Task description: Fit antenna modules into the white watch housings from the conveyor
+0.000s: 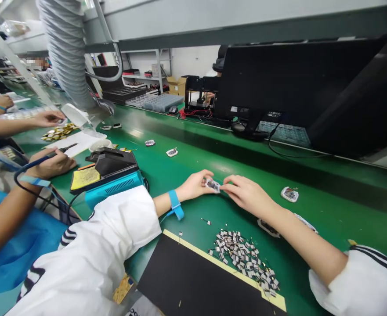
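Two bare hands meet over a green counter [209, 153], one small case [212, 185] between them.
From where I stand, the left hand [195, 185] has a narrow grip, holding the case by one end; the right hand [246, 193] has its fingertips drawn together at the other end, and I cannot tell whether they pinch anything. The case is raised beyond one pile of small parts [246, 259], too many to count, beside one black mat [200, 281]. Two similar cases lie farther off, one lies to the right, and two are partly hidden by the right forearm.
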`<move>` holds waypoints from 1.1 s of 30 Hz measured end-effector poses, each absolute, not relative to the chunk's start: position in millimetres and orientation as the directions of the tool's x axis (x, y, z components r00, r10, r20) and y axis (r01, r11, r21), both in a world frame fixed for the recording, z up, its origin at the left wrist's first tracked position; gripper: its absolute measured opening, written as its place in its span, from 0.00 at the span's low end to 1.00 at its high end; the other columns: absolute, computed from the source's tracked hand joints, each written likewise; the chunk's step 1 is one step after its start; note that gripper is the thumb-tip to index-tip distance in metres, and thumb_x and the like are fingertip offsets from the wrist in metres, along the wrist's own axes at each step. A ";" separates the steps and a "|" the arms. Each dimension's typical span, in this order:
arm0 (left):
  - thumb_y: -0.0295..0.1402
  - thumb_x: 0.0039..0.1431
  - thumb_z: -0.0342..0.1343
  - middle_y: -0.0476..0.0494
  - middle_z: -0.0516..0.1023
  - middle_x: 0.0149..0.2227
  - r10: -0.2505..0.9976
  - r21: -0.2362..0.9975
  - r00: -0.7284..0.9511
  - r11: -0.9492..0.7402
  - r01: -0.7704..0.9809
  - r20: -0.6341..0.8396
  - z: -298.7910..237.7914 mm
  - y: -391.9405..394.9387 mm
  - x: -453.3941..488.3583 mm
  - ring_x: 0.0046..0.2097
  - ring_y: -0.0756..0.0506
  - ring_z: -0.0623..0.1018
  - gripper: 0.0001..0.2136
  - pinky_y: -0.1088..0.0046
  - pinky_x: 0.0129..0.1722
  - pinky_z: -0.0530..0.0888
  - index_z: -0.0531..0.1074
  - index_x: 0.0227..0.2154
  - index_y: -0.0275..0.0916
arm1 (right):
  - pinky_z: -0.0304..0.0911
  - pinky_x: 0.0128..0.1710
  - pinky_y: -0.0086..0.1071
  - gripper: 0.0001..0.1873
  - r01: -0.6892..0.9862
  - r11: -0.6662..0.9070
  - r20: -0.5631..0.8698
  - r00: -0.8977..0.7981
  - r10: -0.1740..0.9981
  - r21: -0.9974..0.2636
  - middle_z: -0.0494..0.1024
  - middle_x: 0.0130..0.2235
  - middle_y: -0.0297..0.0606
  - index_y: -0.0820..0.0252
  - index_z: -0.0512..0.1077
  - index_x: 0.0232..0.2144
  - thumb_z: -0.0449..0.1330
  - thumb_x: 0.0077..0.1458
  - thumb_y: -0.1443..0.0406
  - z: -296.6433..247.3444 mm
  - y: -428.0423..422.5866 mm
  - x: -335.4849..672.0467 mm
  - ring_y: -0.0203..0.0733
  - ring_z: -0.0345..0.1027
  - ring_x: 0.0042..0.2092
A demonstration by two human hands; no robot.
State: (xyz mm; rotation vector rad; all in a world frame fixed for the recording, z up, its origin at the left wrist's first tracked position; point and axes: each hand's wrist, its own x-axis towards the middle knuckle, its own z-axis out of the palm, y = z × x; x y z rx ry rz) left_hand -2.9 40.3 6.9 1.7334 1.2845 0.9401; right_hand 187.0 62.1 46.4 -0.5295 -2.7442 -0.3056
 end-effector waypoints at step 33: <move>0.35 0.57 0.48 0.40 0.66 0.46 0.865 0.363 -0.400 0.283 0.888 0.304 63.8 105.0 -62.0 0.45 0.45 0.69 0.15 0.61 0.43 0.69 0.62 0.45 0.35 | 0.62 0.34 0.36 0.11 0.541 0.840 0.584 -0.671 0.457 -0.036 0.72 0.32 0.40 0.61 0.68 0.33 0.46 0.55 0.68 11.4 -8.2 250.5 0.39 0.66 0.32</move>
